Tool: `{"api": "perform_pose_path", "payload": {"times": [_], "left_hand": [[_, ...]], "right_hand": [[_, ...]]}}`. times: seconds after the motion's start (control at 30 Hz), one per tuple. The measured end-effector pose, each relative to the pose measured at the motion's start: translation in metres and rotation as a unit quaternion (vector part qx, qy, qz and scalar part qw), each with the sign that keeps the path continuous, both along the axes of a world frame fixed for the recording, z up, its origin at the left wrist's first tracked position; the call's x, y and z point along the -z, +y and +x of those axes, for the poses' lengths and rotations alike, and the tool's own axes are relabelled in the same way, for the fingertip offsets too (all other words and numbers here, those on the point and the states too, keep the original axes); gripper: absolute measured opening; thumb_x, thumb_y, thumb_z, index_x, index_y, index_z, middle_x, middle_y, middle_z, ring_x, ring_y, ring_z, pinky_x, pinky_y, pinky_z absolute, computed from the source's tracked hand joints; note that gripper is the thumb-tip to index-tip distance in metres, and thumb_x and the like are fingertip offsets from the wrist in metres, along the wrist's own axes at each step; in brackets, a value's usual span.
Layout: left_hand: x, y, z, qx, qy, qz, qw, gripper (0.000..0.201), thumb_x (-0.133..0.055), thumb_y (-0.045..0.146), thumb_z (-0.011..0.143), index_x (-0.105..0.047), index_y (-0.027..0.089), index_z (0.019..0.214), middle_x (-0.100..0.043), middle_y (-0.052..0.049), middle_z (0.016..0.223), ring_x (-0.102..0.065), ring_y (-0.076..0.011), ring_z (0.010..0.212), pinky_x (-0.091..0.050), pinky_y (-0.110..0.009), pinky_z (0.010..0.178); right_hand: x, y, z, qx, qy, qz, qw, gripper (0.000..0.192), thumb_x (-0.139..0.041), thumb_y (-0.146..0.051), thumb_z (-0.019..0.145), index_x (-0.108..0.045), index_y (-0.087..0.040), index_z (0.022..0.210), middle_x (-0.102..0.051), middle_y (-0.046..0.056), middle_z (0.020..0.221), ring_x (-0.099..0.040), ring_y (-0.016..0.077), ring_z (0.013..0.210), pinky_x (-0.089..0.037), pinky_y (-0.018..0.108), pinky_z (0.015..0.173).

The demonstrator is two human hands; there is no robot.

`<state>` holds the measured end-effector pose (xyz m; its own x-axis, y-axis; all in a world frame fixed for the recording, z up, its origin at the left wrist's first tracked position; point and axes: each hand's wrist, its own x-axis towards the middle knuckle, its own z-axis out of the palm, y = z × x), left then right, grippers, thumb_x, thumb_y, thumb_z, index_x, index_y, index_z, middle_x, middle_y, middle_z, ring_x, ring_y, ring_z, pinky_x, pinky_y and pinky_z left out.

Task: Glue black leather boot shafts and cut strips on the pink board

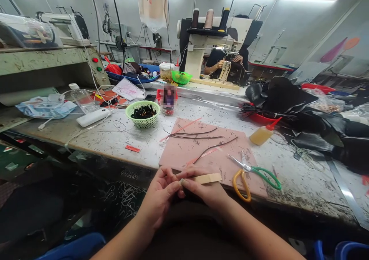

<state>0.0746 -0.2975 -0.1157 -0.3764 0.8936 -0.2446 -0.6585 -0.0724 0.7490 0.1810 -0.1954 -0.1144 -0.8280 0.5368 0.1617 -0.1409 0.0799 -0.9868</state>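
Observation:
My left hand [163, 189] and my right hand [206, 189] meet at the front edge of the table, both with fingers closed. Between their thumb tips is a small greyish piece [181, 181], mostly hidden by the fingers. A flat beige strip [208, 178] sticks out to the right between the thumb and index finger of my right hand. Just beyond lies a pink mat [230, 152] with thin black cords [198, 137] on it. Scissors [245, 167] with one orange and one green handle rest open on the mat's right side.
A green basket [143, 122] of small black pieces stands behind left. At right are a glue bottle [263, 133] with a red nozzle and piled black material [288, 98]. A white power bank [93, 117] lies at left. Beyond the sewing machine [196, 56], another person's hands [238, 59] work.

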Motion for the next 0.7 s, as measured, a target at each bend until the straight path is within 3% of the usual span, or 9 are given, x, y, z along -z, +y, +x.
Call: {"api": "perform_pose_path", "payload": {"times": [0.13, 0.33, 0.53, 0.7], "left_hand": [[-0.002, 0.001, 0.000, 0.034, 0.009, -0.015, 0.999, 0.031, -0.082, 0.029, 0.055, -0.055, 0.017, 0.063, -0.058, 0.004, 0.052, -0.052, -0.0081, 0.048, -0.042, -0.018, 0.050], [-0.002, -0.002, -0.002, 0.039, 0.149, -0.056, 0.986, 0.022, -0.077, 0.033, 0.062, -0.067, 0.014, 0.064, -0.064, -0.002, 0.058, -0.055, -0.0119, 0.058, -0.043, -0.021, 0.060], [-0.002, -0.001, -0.003, 0.062, 0.071, -0.041, 0.995, 0.023, -0.079, 0.034, 0.059, -0.069, 0.014, 0.065, -0.062, -0.001, 0.050, -0.052, -0.0099, 0.051, -0.041, -0.020, 0.056], [-0.007, 0.005, -0.009, 0.132, 0.050, -0.035, 0.989, 0.025, -0.078, 0.035, 0.058, -0.065, 0.014, 0.057, -0.055, 0.000, 0.043, -0.045, -0.0087, 0.041, -0.035, -0.020, 0.045]], "right_hand": [[-0.001, -0.002, 0.002, -0.012, 0.012, -0.020, 1.000, 0.009, -0.062, -0.028, 0.075, -0.061, -0.020, 0.072, -0.058, 0.000, 0.071, -0.057, 0.0123, 0.061, -0.046, 0.026, 0.058], [-0.006, -0.004, 0.004, 0.066, -0.004, 0.098, 0.993, 0.009, -0.060, -0.020, 0.073, -0.057, -0.020, 0.065, -0.056, -0.001, 0.066, -0.053, 0.0120, 0.058, -0.043, 0.024, 0.054], [0.001, 0.004, 0.002, 0.009, 0.040, 0.065, 0.997, 0.005, -0.060, -0.022, 0.077, -0.065, -0.021, 0.076, -0.057, 0.002, 0.074, -0.056, 0.0138, 0.069, -0.047, 0.028, 0.064], [-0.005, 0.014, -0.002, -0.049, 0.054, 0.072, 0.995, 0.009, -0.060, -0.029, 0.078, -0.064, -0.021, 0.077, -0.055, 0.003, 0.075, -0.055, 0.0147, 0.072, -0.045, 0.030, 0.067]]}}
